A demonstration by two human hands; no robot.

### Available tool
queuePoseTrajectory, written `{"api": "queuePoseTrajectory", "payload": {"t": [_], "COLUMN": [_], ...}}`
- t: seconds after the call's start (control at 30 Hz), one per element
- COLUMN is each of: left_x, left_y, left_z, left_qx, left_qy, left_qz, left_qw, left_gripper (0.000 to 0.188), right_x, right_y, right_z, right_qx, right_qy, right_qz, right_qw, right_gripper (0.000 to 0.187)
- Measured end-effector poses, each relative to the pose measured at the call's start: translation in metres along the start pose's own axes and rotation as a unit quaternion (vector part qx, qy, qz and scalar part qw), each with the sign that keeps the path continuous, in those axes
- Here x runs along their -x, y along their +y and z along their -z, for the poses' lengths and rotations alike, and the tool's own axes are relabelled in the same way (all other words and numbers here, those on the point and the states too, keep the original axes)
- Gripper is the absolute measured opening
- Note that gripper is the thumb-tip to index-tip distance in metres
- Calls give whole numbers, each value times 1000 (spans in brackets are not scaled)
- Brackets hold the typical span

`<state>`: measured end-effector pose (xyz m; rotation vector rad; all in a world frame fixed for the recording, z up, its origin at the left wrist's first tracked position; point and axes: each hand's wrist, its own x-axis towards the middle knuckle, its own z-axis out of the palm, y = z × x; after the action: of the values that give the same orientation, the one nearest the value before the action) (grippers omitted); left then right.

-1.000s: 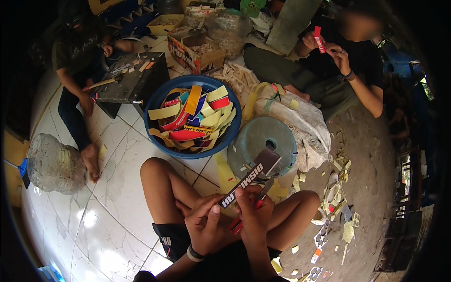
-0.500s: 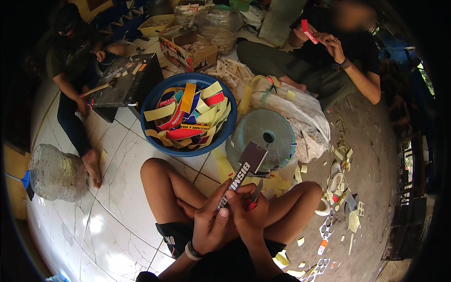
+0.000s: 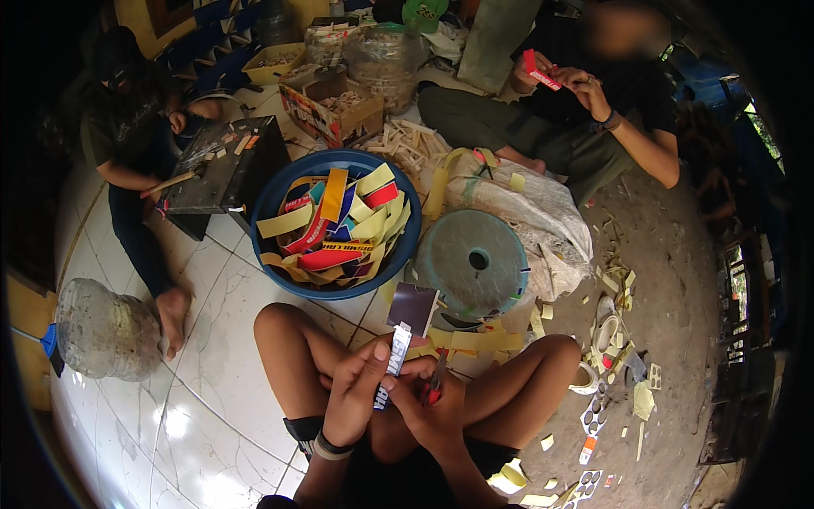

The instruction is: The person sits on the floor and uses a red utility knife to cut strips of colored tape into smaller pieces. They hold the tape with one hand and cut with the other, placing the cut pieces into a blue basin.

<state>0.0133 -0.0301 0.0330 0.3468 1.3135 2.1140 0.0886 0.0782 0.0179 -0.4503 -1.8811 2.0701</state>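
Observation:
In front of my crossed legs, my left hand (image 3: 360,382) pinches a dark sticker strip (image 3: 413,307) with white lettering, thumb on its face. The strip's plain dark end stands up beyond my fingers, and the lettered part looks bent or creased below it. My right hand (image 3: 434,413) is closed round what look like scissors (image 3: 438,373), with red handles and a dark pointed blade upward. Its fingertips meet the strip's lower part. Just beyond is a blue basin (image 3: 339,294) full of coloured strips (image 3: 337,197) with pale yellow backs.
A round greenish lid-like disc (image 3: 449,254) and a white sack (image 3: 555,229) lie ahead. One co-worker sits left by a black box table (image 3: 225,165) holding a hammer (image 3: 178,181); another, upper right, handles a red strip (image 3: 543,72). Paper scraps (image 3: 644,399) litter the right-hand floor.
Both my hands have drawn slightly lower and leftward. The strip has turned, its lettered part now catching light. The surroundings sit a little lower in view.

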Motion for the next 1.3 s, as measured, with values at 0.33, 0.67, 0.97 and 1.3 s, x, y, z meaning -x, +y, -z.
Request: {"api": "queuePoseTrajectory", "payload": {"t": [0.33, 0.67, 0.97, 1.3], "left_x": [2, 14, 16, 24], "left_y": [-1, -23, -34, -42], "left_z": [-1, -15, -17, -23], "left_qx": [79, 154, 136, 17], "left_qy": [42, 32, 42, 124], "left_qz": [77, 16, -6, -64], "left_qw": [993, 987, 990, 990], "left_gripper": [31, 22, 23, 33], "right_x": [5, 16, 16, 8], "right_y": [15, 22, 23, 26], "right_z": [7, 16, 26, 47], "right_qx": [57, 215, 219, 93], "right_qy": [61, 88, 73, -68], "right_qz": [53, 146, 171, 128], "right_qw": [995, 962, 958, 985], "right_gripper": [18, 21, 19, 24]}}
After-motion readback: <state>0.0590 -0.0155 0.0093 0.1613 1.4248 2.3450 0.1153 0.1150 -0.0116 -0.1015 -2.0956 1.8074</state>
